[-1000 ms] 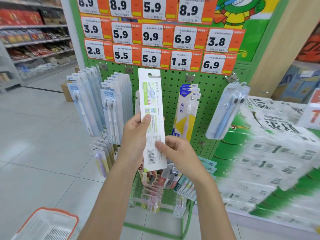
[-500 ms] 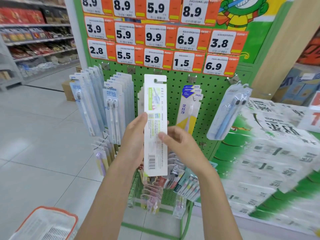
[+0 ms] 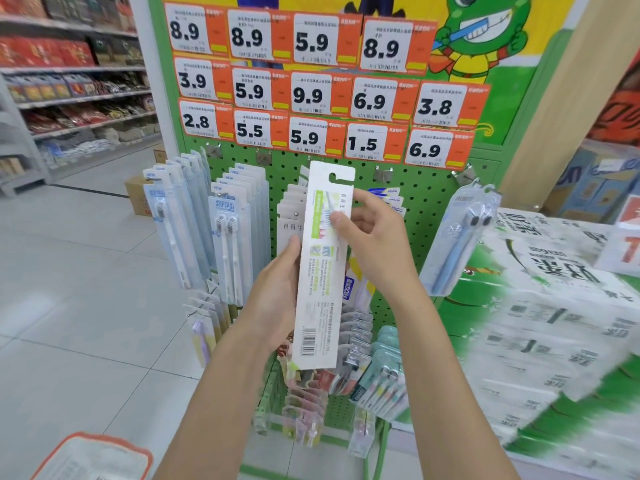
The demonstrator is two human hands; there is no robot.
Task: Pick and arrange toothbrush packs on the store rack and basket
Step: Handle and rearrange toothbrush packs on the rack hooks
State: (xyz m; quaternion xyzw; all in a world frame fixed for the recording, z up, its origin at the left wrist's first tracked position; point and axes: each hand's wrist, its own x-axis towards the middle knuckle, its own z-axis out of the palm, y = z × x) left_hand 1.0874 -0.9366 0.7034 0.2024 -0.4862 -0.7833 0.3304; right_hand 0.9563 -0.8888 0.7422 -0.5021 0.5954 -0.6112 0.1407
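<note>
Green pegboard rack [image 3: 426, 202], tiled floor [image 3: 69, 306], perhaps tissue bales [image 3: 554, 323]

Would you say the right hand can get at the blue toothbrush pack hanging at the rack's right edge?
Probably yes: nothing lies between the right hand and the blue toothbrush pack, though it must first release the white pack.

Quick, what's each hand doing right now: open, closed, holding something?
Left hand: grips the white toothbrush pack at its left edge.
Right hand: pinches the same pack near its top.
</note>
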